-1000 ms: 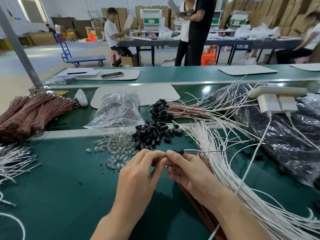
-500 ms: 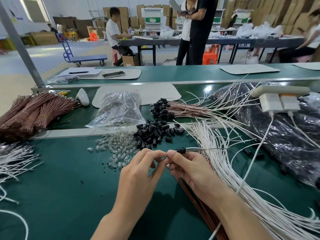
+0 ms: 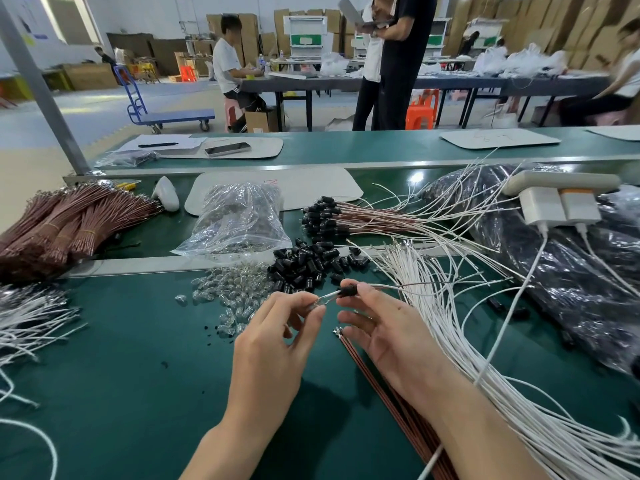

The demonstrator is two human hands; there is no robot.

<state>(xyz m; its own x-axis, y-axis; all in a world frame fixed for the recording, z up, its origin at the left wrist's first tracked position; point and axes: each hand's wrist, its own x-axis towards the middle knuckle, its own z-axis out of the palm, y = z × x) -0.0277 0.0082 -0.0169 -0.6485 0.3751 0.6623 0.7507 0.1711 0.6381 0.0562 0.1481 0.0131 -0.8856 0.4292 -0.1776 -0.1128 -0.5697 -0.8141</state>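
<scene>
Capping a wired bulb [image 3: 320,301]
My left hand [image 3: 277,337] pinches the bulb, right hand [image 3: 391,337] pinches the black cap [image 3: 346,291]; next I slide them together.

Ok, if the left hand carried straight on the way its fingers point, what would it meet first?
Likely the black cap the right hand pinches, just beyond the clear bulb the left hand holds; depth is unclear.

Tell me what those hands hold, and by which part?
The left hand pinches a clear bulb by its tip; the right hand touches the black cap behind it with a forefinger, grip unclear.
</scene>
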